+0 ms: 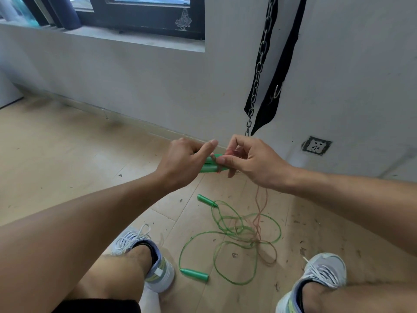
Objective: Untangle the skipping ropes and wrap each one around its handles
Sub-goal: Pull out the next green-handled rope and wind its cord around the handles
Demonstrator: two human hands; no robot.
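Head view: left hand (182, 161) grips paired green handles (211, 166) held above the floor (67, 154); right hand (250, 161) pinches what looks like pink rope (259, 213) at them. Green rope (246, 236) lies tangled below.

The handles (212, 166) are green. One rope (228, 236) is translucent green, the other rope (259, 213) pale pink. The shoes (325, 276) are white-grey, the straps (282, 64) black.
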